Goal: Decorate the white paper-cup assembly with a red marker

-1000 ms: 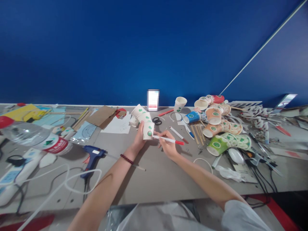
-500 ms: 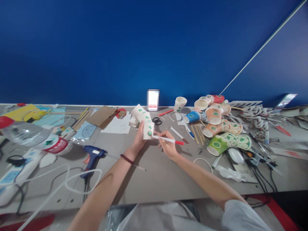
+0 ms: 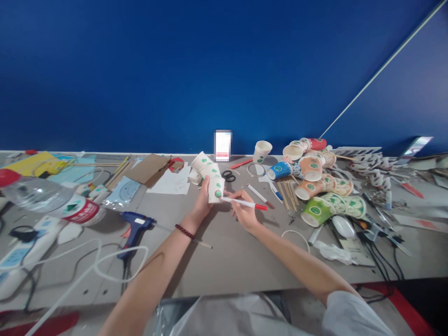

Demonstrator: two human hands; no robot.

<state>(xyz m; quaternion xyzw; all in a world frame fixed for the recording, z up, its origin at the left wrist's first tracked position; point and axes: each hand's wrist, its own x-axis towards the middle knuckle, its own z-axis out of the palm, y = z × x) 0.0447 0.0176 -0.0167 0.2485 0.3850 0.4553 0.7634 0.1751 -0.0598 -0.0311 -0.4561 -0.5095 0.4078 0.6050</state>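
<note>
My left hand [image 3: 202, 201] is closed around a string of white paper cups [image 3: 216, 186] with green leaf prints, joined at angles to one another. The nearest cup hangs over the table, its base toward me. In my right hand [image 3: 244, 212] is a white marker [image 3: 245, 203] with a red end, pinched between the fingers. Its tip meets the lower edge of the nearest cup, by a round green mark. Black scissors [image 3: 228, 176] lie just behind the cups.
Left of my arms lie a blue glue gun [image 3: 136, 232], a large plastic bottle [image 3: 52, 196], a power strip [image 3: 30, 252] and cardboard [image 3: 149, 169]. On the right are chains of coloured cups [image 3: 317, 211], wooden sticks [image 3: 287, 195] and a white mouse [image 3: 343, 227]. One cup [image 3: 262, 151] stands at the back.
</note>
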